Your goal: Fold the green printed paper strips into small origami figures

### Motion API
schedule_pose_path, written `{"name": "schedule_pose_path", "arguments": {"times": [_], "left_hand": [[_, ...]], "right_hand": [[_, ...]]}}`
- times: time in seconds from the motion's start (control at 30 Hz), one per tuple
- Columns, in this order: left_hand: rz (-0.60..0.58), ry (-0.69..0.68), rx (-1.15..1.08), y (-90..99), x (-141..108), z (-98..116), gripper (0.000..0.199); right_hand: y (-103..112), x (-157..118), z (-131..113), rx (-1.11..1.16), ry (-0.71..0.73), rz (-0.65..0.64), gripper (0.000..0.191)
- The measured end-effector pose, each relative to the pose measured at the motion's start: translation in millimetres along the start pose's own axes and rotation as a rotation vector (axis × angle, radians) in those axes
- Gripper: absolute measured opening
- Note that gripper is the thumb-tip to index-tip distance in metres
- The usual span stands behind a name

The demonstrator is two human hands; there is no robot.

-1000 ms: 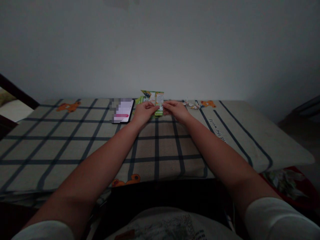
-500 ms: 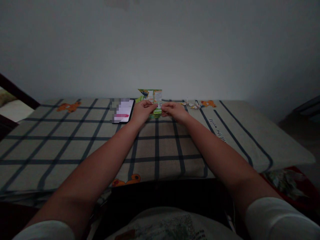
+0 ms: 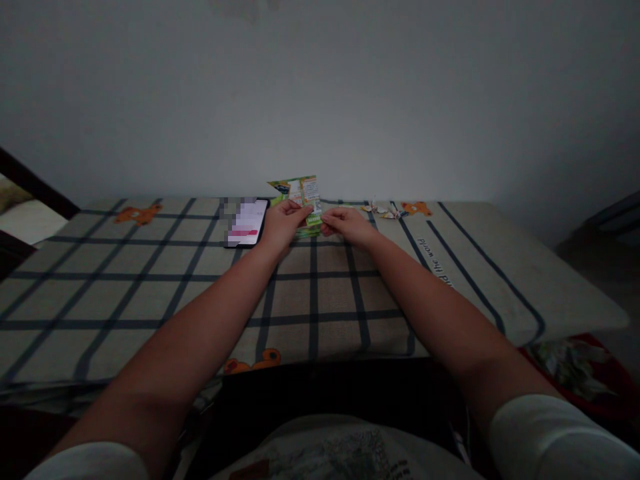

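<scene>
A green-and-white printed paper (image 3: 307, 190), with a slanting upper left edge, stands up between my hands over the far part of the table. My left hand (image 3: 286, 221) pinches it from the left, the thumb lying across its lower part. At the paper's lower right corner, the fingertips of my right hand (image 3: 346, 223) are closed on its edge. More green printed paper shows behind and below my left hand, partly hidden. Just left of that hand lies a phone (image 3: 249, 222) with a lit, partly blurred screen.
Several small crumpled or folded paper pieces (image 3: 383, 210) lie to the right of my right hand. A checked tablecloth (image 3: 200, 300) covers the table, which meets a plain wall (image 3: 320, 100). Below the table's right end is a red container (image 3: 595, 373) with crumpled stuff inside.
The printed paper has tilted and shifted a little to the left. Both hands have stayed nearly where they were, my right fingertips still at its lower right corner.
</scene>
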State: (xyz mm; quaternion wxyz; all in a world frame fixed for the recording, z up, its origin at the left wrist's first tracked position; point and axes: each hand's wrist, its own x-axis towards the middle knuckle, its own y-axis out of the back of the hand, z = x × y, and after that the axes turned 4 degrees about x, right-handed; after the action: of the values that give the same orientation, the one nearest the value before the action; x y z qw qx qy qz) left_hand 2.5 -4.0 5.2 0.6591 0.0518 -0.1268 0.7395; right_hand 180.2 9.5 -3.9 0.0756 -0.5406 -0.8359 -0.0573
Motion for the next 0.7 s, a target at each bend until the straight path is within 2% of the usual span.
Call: {"name": "schedule_pose_path", "arguments": {"times": [0.27,0.43,0.7], "left_hand": [[0.005,0.038,-0.027,0.6,1.1,-1.0,0.038],[-0.054,-0.003,-0.001,2.6,2.8,-5.0,0.036],[-0.13,0.042,0.094,3.2,-1.6,-2.2,0.04]], "right_hand": [[-2.9,-2.3,-5.5,-0.045,-0.019,-0.018,0.03],[-2.6,-2.1,-4.6,-0.02,-0.031,-0.037,0.032],[0.9,4.8,4.5,0.052,0.064,0.099,0.043]]}}
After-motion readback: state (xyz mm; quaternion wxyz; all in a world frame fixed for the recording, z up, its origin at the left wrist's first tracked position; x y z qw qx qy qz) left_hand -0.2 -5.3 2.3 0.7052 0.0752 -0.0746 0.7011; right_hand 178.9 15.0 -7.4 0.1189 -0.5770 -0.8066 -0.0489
